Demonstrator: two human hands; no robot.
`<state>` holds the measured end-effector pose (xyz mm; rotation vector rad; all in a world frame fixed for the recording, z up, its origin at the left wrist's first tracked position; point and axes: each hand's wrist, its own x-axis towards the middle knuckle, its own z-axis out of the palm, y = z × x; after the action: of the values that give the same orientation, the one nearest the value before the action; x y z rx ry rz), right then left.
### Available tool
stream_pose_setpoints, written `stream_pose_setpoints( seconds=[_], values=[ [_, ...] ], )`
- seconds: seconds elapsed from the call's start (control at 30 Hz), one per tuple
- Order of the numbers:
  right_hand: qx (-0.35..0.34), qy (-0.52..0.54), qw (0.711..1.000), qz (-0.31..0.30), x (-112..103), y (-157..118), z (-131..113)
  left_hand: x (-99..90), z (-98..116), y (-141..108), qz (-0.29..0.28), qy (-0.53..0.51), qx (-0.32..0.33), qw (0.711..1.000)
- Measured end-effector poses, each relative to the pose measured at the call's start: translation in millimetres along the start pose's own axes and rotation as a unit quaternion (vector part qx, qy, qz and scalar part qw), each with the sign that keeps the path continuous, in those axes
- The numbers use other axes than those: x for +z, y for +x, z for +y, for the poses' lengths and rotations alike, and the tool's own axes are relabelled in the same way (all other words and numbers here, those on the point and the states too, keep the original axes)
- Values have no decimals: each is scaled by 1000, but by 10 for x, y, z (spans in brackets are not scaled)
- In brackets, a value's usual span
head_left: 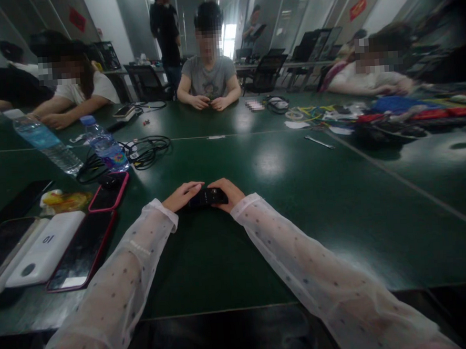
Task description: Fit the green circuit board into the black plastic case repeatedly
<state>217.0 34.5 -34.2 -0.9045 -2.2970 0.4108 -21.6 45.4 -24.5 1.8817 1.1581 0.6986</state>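
Note:
A small black phone (206, 198) lies sideways between my two hands, low over the green table, with faint lit marks on its dark face. My left hand (182, 195) is closed around its left end, the fingers reaching along the far edge. At the opposite end, my right hand (228, 192) grips it with thumb and fingers. Sheer white dotted sleeves cover both forearms. The undersides of the fingers are hidden, and I cannot tell whether the phone touches the table.
Left of me lie a red-edged phone (83, 250), a white power bank (46, 249) and a pink-cased phone (110, 192). Behind them stand water bottles (104, 144) and coiled black cables (148, 152). A wrench (319, 142) and a cable pile (395, 114) lie right. People sit across the table (338, 210).

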Motion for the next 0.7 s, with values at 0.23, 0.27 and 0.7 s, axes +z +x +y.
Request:
stream_pose_setpoints(
  seconds=[0.23,0.27,0.7],
  values=[
    [5,-7,1000,-7,34,1,44,-15,54,-17,-35,-66,-17,997],
    [3,-8,1000,-6,35,1,45,-18,58,-21,-38,-74,-19,996],
    [2,-6,1000,-10,49,-1,46,-61,29,-22,-59,-122,-36,990]
  ],
)
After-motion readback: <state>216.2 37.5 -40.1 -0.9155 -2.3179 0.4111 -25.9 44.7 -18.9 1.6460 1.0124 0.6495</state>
